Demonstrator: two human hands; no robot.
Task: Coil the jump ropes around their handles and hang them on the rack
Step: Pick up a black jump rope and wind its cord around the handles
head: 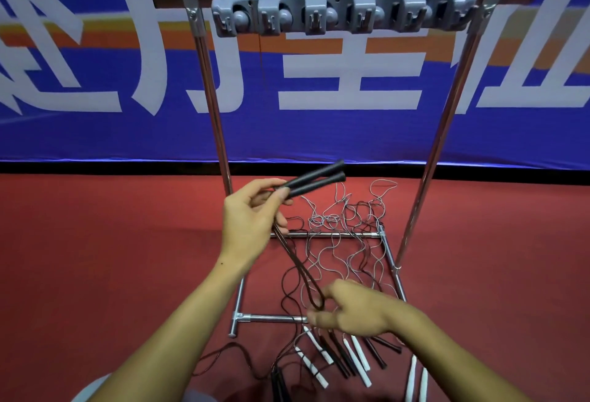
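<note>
Above the red floor (95, 242), before the metal rack (447, 108), my left hand (252, 219) keeps its grip clenched around two black handles (314, 178), while my right hand (354, 309) pinches their dark rope (295, 266), pulled into a long loop; other jump ropes (344, 235) lie tangled below.

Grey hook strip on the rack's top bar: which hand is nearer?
Left. The left hand holds the black handles raised below the grey hook strip; the right hand is lower, pinching the rope loop near the floor.
</note>
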